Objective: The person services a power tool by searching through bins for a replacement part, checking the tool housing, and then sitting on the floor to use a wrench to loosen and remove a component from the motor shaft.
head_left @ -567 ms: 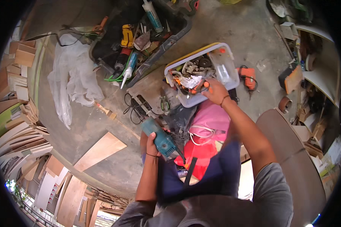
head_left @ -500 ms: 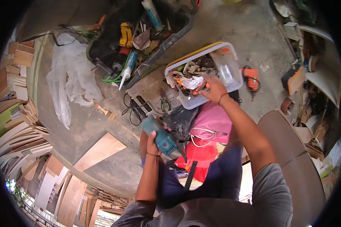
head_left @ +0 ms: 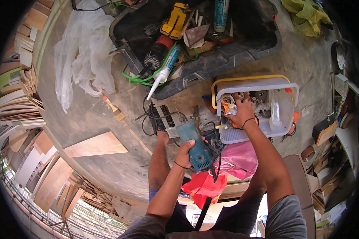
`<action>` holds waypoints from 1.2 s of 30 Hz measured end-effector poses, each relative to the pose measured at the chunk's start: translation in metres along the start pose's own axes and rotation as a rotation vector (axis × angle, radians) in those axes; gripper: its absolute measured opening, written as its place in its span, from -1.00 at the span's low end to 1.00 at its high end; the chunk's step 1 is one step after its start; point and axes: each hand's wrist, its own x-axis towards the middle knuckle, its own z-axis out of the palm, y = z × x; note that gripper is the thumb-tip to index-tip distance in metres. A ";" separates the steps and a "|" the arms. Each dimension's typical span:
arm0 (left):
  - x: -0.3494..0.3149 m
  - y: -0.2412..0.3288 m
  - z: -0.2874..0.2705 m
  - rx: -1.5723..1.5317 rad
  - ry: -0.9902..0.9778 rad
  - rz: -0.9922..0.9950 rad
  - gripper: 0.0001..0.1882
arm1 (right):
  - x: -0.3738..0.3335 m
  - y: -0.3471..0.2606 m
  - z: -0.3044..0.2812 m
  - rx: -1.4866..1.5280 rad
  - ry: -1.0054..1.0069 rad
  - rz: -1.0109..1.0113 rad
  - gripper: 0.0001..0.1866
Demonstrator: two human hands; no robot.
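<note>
My left hand (head_left: pixel 185 151) is wrapped round the body of a teal corded power tool (head_left: pixel 196 143), held above the floor in front of my legs. Its black cable hangs down from the near end. My right hand (head_left: pixel 243 112) reaches into a clear plastic box (head_left: pixel 246 138) that has a yellow handle (head_left: pixel 253 76). Its fingers are spread over metal parts (head_left: pixel 261 104) and crumpled white and orange wrapping (head_left: pixel 228 106); the fingertips are partly hidden among them.
A large black tub (head_left: pixel 243 59) with a caulk tube (head_left: pixel 165 69) and tools stands beyond the box. Pink (head_left: pixel 241 159) and red bags (head_left: pixel 205 189) lie between my legs. A paintbrush (head_left: pixel 115 109), plastic sheet (head_left: pixel 81 51) and plywood piece (head_left: pixel 97 144) lie left.
My right hand has gone deeper into the box, its fingers now spread over the parts. The left hand still holds the teal tool. The whole view has shifted.
</note>
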 end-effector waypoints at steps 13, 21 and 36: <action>-0.009 0.029 0.007 -0.038 0.017 0.061 -0.39 | 0.004 -0.116 -0.185 0.417 0.269 -0.559 -0.71; -0.014 0.042 0.012 -0.079 -0.058 0.051 -0.38 | 0.195 -0.200 -0.090 -0.559 -0.509 -0.569 -0.62; -0.011 0.042 0.003 -0.140 -0.069 0.032 -0.33 | 0.122 -0.108 -0.225 0.233 -0.626 -0.364 -0.75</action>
